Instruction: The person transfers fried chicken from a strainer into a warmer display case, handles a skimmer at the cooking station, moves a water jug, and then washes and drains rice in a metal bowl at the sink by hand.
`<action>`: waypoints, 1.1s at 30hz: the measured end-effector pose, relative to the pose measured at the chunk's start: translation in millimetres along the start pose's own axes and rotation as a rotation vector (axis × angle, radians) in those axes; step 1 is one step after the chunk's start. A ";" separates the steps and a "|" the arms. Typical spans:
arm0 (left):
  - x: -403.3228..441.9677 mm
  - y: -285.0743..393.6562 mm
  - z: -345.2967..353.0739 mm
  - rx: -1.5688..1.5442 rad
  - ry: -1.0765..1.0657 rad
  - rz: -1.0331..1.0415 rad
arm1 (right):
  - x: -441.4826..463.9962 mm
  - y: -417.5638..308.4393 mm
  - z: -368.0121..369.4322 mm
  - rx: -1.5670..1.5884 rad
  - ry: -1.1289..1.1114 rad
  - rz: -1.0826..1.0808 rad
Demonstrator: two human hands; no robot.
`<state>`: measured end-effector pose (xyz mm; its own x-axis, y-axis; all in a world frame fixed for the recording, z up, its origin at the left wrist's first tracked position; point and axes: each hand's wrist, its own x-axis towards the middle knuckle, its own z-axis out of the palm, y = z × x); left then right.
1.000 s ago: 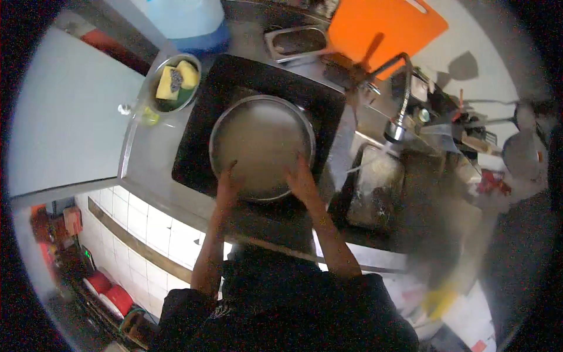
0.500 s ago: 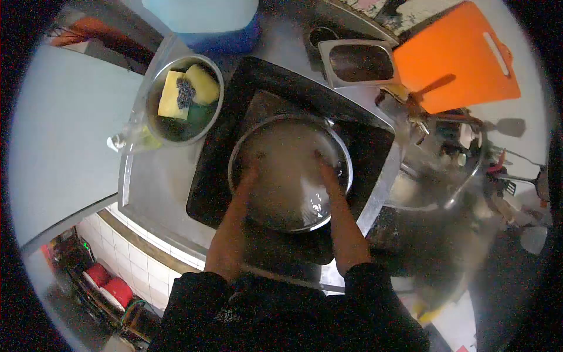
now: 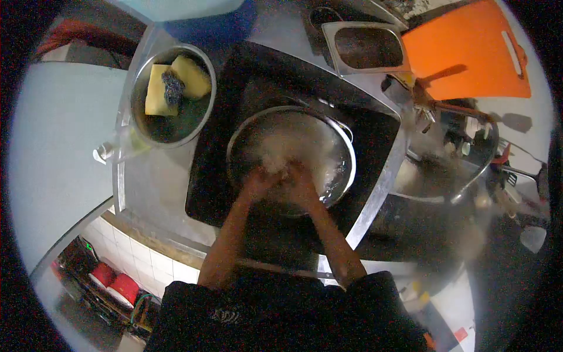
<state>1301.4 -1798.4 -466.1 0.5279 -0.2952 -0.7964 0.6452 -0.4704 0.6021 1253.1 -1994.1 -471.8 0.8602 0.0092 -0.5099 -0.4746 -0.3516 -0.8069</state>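
A round metal bowl (image 3: 350, 170) of cloudy, whitish water sits in the dark sink (image 3: 375, 138). My left hand (image 3: 262, 180) and my right hand (image 3: 298, 179) are close together inside it, near its middle. Their fingers look curled inward around a pale, whitish mass (image 3: 275, 159) at the water surface. Blur and murk hide what this mass is. Ripples and bright glints show on the water by the bowl's right side.
Left of the sink stands a metal bowl (image 3: 136, 120) with yellow sponges (image 3: 159, 91) and a dark scourer (image 3: 173, 88). Behind the sink are a blue tub (image 3: 214, 29) and a metal pan (image 3: 404, 61). An orange cutting board (image 3: 469, 53) and utensils (image 3: 510, 176) lie to the right.
Both hands have moved from the bowl's opposite sides to its middle and come together. The water is more disturbed, and a pale mass now shows between the hands. The view has shifted slightly.
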 end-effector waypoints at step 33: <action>69.7 -128.7 -64.8 0.177 0.673 -0.120 | -93.0 73.5 9.4 0.005 0.682 0.826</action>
<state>1291.0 -1704.6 -595.4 0.7222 0.3186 -0.6139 0.6512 -0.6123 0.4483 1136.4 -2012.0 -486.4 0.1943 -0.7555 -0.6256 -0.9569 -0.0056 -0.2904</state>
